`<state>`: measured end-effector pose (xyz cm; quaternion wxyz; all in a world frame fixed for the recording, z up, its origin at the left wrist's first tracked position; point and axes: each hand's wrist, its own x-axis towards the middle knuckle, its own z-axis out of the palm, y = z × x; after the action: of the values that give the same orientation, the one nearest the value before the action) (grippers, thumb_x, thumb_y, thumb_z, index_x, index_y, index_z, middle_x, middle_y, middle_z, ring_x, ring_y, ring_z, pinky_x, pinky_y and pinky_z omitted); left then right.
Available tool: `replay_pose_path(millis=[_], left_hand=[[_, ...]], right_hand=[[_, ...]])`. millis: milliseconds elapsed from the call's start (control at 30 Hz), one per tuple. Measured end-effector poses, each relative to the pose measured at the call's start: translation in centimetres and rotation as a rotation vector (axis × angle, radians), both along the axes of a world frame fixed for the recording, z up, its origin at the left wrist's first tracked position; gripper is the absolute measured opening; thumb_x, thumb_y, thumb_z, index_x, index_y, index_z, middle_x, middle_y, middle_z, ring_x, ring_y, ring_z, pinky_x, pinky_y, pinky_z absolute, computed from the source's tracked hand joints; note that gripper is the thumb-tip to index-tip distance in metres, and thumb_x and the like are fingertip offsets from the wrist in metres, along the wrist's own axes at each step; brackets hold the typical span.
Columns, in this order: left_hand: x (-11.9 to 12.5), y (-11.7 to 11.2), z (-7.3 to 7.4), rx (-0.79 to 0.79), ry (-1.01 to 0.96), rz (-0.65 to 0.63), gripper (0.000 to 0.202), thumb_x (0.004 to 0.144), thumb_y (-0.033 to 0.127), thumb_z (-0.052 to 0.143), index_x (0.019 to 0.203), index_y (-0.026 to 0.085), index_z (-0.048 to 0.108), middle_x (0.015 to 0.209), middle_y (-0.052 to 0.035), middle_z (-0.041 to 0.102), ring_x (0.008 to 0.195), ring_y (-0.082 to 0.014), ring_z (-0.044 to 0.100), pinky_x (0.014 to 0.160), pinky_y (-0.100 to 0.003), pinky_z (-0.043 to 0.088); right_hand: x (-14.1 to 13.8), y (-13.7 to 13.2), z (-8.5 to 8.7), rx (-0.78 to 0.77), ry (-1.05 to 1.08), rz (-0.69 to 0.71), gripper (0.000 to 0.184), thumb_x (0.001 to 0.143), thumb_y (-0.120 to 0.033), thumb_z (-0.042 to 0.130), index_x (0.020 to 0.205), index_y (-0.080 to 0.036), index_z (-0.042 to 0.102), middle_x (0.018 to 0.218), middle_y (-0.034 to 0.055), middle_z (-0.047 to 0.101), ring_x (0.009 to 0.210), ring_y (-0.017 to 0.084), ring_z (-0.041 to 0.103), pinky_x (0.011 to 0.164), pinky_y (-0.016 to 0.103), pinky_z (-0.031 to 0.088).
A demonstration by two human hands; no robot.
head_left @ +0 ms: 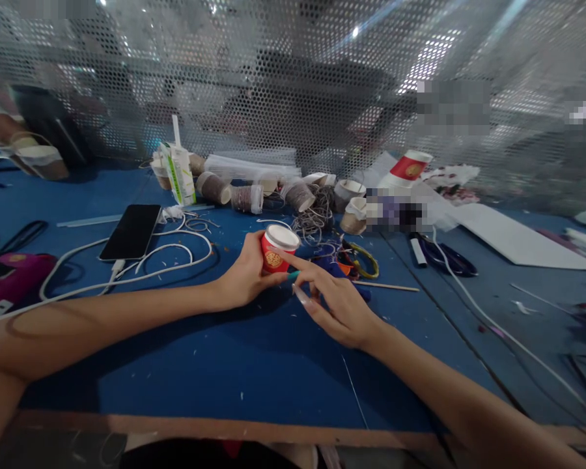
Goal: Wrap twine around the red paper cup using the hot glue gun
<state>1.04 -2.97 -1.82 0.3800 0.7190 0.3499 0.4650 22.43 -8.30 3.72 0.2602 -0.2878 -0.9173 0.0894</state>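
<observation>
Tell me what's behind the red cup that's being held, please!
Behind the red cup, tangled cord and some brown cups lie farther back on the blue table. The cup itself hides the spot right behind it, so I can't tell what's there.

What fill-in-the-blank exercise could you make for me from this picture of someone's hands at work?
1. The left hand holds a small cup whose side is mostly coloured ____.
2. The phone lies to the ____ of that cup, as the person sees it.
3. The table has a top coloured ____.

Missing words, in order: red; left; blue.
</observation>
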Motion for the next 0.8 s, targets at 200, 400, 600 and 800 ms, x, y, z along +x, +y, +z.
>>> replay_pose_path(millis=[200, 400, 600, 800], left_hand=[[0.0, 0.0, -1.0, 0.186, 0.053, 0.055, 0.074, 0.085, 0.039, 0.075, 0.139, 0.016, 0.031, 0.135, -0.0196, 0.049, 0.133, -0.0361, 0.050, 0.114, -0.060, 0.041], [0.1, -0.1, -0.2, 0.062, 0.020, 0.034, 0.072, 0.078, 0.035, 0.078, 0.133, 0.015, 0.036, 0.131, -0.0177, 0.052, 0.127, -0.0335, 0.054, 0.113, -0.056, 0.043], [0.1, -0.7, 1.8, -0.217, -0.115, -0.090, 0.063, 0.072, 0.034, 0.079, 0.122, 0.018, 0.044, 0.122, -0.0120, 0.062, 0.116, -0.0279, 0.062, 0.108, -0.050, 0.047], [0.0, -0.2, 2.1, -0.434, -0.375, -0.187, 0.063, 0.061, 0.033, 0.089, 0.113, 0.019, 0.056, 0.113, -0.0073, 0.070, 0.108, -0.0259, 0.067, 0.103, -0.044, 0.050]], right_hand=[[-0.8, -0.2, 0.1, -0.027, -0.070, -0.057, 0.014, 0.104, -0.035, 0.041, 0.102, -0.023, 0.048, 0.149, 0.0194, 0.059, 0.047, 0.008, 0.052, 0.053, 0.028, 0.044], [-0.7, -0.2, 0.0, -0.007, -0.001, -0.092, 0.010, 0.103, -0.028, 0.043, 0.095, -0.023, 0.047, 0.146, 0.0184, 0.063, 0.044, 0.006, 0.051, 0.051, 0.027, 0.044], [-0.1, 0.2, -0.1, -0.029, 0.161, -0.067, 0.014, 0.102, -0.025, 0.044, 0.091, -0.023, 0.050, 0.139, 0.0159, 0.069, 0.043, 0.006, 0.052, 0.049, 0.026, 0.045], [0.7, 0.7, -0.7, -0.241, 0.372, -0.052, 0.026, 0.105, -0.034, 0.043, 0.085, -0.022, 0.055, 0.136, 0.0135, 0.070, 0.047, 0.007, 0.055, 0.046, 0.026, 0.048]])
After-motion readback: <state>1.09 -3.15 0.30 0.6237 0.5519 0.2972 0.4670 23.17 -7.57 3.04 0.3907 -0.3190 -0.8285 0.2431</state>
